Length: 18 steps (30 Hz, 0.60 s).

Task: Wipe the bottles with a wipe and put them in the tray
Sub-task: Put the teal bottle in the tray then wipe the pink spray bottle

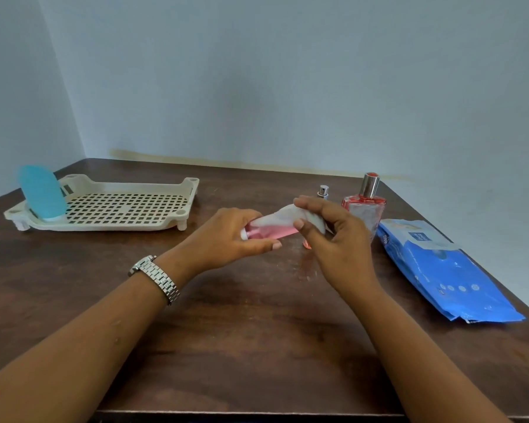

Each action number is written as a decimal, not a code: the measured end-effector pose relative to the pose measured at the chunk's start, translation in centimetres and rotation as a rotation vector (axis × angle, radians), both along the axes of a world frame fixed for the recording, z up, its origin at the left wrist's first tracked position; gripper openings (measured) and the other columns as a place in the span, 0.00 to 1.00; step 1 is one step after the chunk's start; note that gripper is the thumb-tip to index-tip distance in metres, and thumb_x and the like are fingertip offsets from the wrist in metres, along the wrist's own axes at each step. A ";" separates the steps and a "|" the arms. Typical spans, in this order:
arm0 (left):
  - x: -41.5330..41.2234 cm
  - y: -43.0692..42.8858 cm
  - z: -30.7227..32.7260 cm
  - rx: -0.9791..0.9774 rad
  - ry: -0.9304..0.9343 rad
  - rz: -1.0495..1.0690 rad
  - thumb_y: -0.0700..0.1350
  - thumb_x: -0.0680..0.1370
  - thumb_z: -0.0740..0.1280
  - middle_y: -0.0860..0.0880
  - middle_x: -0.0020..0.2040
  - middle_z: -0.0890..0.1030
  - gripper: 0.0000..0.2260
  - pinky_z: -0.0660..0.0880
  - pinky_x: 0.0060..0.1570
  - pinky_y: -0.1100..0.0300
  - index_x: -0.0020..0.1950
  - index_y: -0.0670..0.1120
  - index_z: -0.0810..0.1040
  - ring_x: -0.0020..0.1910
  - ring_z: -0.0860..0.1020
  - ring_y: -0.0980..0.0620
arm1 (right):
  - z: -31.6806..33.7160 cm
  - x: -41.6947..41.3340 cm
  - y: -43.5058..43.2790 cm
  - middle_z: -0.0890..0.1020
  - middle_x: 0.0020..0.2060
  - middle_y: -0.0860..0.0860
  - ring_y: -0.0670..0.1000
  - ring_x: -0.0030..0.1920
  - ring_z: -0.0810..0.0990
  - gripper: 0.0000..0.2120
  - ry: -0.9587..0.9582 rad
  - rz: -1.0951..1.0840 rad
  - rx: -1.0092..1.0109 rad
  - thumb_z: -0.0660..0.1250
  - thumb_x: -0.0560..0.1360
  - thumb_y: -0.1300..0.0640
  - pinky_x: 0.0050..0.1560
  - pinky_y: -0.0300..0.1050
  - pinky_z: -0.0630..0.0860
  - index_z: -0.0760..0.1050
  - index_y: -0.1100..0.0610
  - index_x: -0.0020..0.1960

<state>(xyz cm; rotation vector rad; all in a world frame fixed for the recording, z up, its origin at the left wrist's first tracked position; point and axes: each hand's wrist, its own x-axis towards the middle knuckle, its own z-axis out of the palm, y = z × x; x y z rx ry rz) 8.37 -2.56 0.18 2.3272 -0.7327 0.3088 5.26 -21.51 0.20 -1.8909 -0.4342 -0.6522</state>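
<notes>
My left hand [235, 239] grips the cap end of a pink bottle [269, 232], held sideways above the table's middle. My right hand [333, 236] pinches a white wipe [287, 216] wrapped over the bottle's other end. A cream perforated tray [126, 206] lies at the back left, with a teal bottle [40, 192] standing cap-down in its left end. A clear bottle [367, 206] with a red collar and silver cap stands at the back right, partly behind my right hand. Only the silver top of a small spray bottle [323, 191] shows beside it.
A blue pack of wipes [446, 270] lies along the table's right edge. A small orange-pink object [306, 244] peeks out under my right hand. The dark wooden table [257, 331] ends at walls behind and to the left.
</notes>
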 end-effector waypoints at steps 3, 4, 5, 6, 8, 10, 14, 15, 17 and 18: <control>-0.1 -0.1 -0.4 0.005 -0.065 -0.014 0.56 0.73 0.71 0.57 0.33 0.75 0.09 0.67 0.32 0.69 0.38 0.58 0.72 0.33 0.74 0.61 | 0.0 -0.1 0.1 0.78 0.60 0.45 0.37 0.60 0.72 0.17 0.074 0.056 -0.064 0.66 0.76 0.60 0.60 0.33 0.71 0.74 0.50 0.63; -0.1 0.0 -0.5 0.012 -0.088 -0.011 0.59 0.72 0.71 0.58 0.34 0.76 0.09 0.68 0.32 0.68 0.40 0.57 0.73 0.34 0.75 0.60 | -0.1 -0.1 0.1 0.76 0.61 0.45 0.35 0.60 0.70 0.18 0.089 0.059 -0.101 0.65 0.76 0.60 0.61 0.30 0.69 0.72 0.50 0.65; 0.0 0.2 -0.6 0.021 -0.111 -0.003 0.62 0.71 0.70 0.58 0.35 0.77 0.11 0.69 0.32 0.68 0.43 0.56 0.75 0.35 0.76 0.59 | -0.2 -0.1 0.1 0.76 0.61 0.44 0.33 0.58 0.70 0.19 0.096 0.053 -0.133 0.64 0.77 0.59 0.59 0.27 0.69 0.71 0.51 0.66; 0.1 0.3 -0.7 0.030 -0.136 0.006 0.65 0.70 0.68 0.59 0.36 0.77 0.16 0.70 0.33 0.68 0.46 0.54 0.77 0.35 0.76 0.59 | -0.2 0.0 0.2 0.75 0.59 0.43 0.30 0.54 0.71 0.19 0.098 0.041 -0.152 0.65 0.77 0.58 0.55 0.24 0.68 0.70 0.51 0.67; 0.2 0.4 -0.8 0.037 -0.178 0.019 0.68 0.68 0.63 0.59 0.38 0.77 0.24 0.70 0.34 0.69 0.51 0.50 0.79 0.36 0.77 0.59 | -0.3 0.0 0.2 0.74 0.54 0.41 0.26 0.46 0.71 0.20 0.088 0.013 -0.145 0.66 0.76 0.59 0.47 0.19 0.66 0.71 0.52 0.67; 0.3 0.5 -0.8 0.049 -0.195 0.020 0.69 0.68 0.62 0.57 0.40 0.79 0.28 0.71 0.34 0.68 0.54 0.48 0.80 0.37 0.77 0.58 | -0.3 0.0 0.2 0.74 0.51 0.40 0.27 0.47 0.72 0.19 0.057 -0.043 -0.120 0.68 0.74 0.59 0.48 0.19 0.67 0.73 0.53 0.65; 0.6 0.8 -0.9 0.074 -0.159 0.021 0.70 0.66 0.67 0.53 0.46 0.81 0.30 0.75 0.37 0.64 0.57 0.49 0.77 0.41 0.78 0.57 | -0.3 -0.2 0.1 0.79 0.45 0.40 0.35 0.46 0.78 0.15 -0.005 -0.098 -0.038 0.73 0.69 0.62 0.45 0.25 0.74 0.78 0.49 0.53; 0.6 0.9 -0.9 0.069 -0.130 0.032 0.69 0.66 0.67 0.53 0.47 0.80 0.29 0.75 0.38 0.63 0.57 0.50 0.75 0.41 0.78 0.57 | -0.2 -0.3 0.1 0.79 0.42 0.38 0.35 0.44 0.78 0.15 -0.032 -0.101 -0.035 0.74 0.69 0.61 0.42 0.25 0.74 0.77 0.48 0.51; 0.5 0.8 -0.6 0.041 -0.057 0.053 0.65 0.66 0.68 0.54 0.43 0.77 0.25 0.71 0.34 0.68 0.54 0.52 0.69 0.38 0.76 0.56 | 0.1 -0.5 0.1 0.77 0.43 0.36 0.36 0.45 0.78 0.14 -0.089 -0.104 -0.025 0.74 0.69 0.60 0.41 0.28 0.76 0.75 0.46 0.49; 0.4 0.7 -0.5 0.018 -0.028 0.052 0.64 0.66 0.69 0.55 0.41 0.75 0.24 0.69 0.32 0.69 0.52 0.52 0.68 0.35 0.73 0.57 | 0.2 -0.6 0.1 0.77 0.44 0.36 0.38 0.47 0.79 0.14 -0.116 -0.107 -0.015 0.74 0.69 0.60 0.41 0.29 0.76 0.74 0.45 0.48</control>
